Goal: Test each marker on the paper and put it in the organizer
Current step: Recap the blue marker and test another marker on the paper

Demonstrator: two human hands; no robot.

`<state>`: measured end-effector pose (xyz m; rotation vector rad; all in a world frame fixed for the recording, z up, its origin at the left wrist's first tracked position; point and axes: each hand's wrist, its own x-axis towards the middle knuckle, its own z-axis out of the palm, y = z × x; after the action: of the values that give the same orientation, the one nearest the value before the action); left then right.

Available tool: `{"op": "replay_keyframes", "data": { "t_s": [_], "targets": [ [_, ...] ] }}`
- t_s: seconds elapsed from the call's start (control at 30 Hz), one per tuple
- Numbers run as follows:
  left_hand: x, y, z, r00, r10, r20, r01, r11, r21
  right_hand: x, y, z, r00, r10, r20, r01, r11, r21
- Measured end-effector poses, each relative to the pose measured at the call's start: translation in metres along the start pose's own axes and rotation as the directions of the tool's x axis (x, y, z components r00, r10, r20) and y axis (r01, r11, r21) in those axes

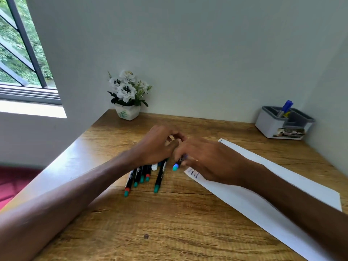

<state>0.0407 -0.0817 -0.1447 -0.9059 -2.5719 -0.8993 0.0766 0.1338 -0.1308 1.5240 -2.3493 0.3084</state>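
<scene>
Head view: marker (177, 165) gripped under right hand (211, 161).

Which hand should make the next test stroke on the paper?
Right. The right hand already holds a marker and lies over the paper, beside the blue test strokes. The left hand sits over the marker pile, away from the sheet.
</scene>
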Motion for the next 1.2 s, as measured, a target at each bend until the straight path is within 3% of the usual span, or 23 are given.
{"op": "replay_keyframes", "data": {
  "t_s": [0.17, 0.27, 0.37, 0.5, 0.63, 0.7, 0.77, 0.87, 0.93, 1.07, 1.2],
  "targets": [
    [-0.004, 0.012, 0.012, 0.999, 0.002, -0.041, 0.003, 0.991, 0.133, -0.022, 0.014, -0.019, 0.922, 0.243, -0.301, -0.225, 0.97, 0.093],
    [-0.009, 0.025, 0.017, 0.992, 0.084, 0.093, -0.098, 0.982, 0.162, -0.032, 0.022, -0.019, 0.825, 0.385, -0.413, -0.33, 0.922, 0.201],
    [-0.011, 0.033, 0.02, 0.964, 0.113, 0.242, -0.146, 0.982, 0.123, -0.038, 0.025, -0.018, 0.748, 0.503, -0.433, -0.373, 0.858, 0.352],
    [-0.013, 0.037, 0.021, 0.954, 0.186, 0.236, -0.21, 0.974, 0.083, -0.036, 0.024, -0.016, 0.663, 0.612, -0.431, -0.378, 0.771, 0.513],
    [-0.015, 0.042, 0.022, 0.948, 0.24, 0.21, -0.26, 0.963, 0.072, -0.038, 0.019, -0.012, 0.597, 0.76, -0.257, -0.295, 0.506, 0.811],
    [-0.017, 0.044, 0.022, 0.963, 0.213, 0.164, -0.224, 0.973, 0.052, -0.044, 0.015, -0.009, 0.586, 0.793, -0.165, -0.275, 0.386, 0.881],
    [-0.02, 0.043, 0.021, 0.983, 0.185, -0.018, -0.184, 0.981, 0.056, -0.05, 0.013, -0.007, 0.584, 0.804, -0.115, -0.295, 0.342, 0.892],
    [-0.018, 0.043, 0.013, 0.948, 0.174, -0.265, -0.146, 0.982, 0.123, -0.056, 0.014, -0.009, 0.62, 0.783, -0.038, -0.316, 0.294, 0.902],
    [-0.015, 0.044, 0.009, 0.963, 0.169, -0.211, -0.138, 0.978, 0.154, -0.058, 0.013, -0.013, 0.672, 0.741, -0.009, -0.323, 0.303, 0.897],
    [-0.014, 0.043, 0.016, 0.98, 0.197, 0.041, -0.199, 0.978, 0.069, -0.062, 0.015, -0.018, 0.734, 0.679, -0.008, -0.299, 0.334, 0.894],
    [-0.012, 0.038, 0.014, 0.978, 0.207, 0.015, -0.208, 0.976, 0.07, -0.066, 0.021, -0.023, 0.731, 0.682, -0.021, -0.338, 0.389, 0.857]
  ]
}}
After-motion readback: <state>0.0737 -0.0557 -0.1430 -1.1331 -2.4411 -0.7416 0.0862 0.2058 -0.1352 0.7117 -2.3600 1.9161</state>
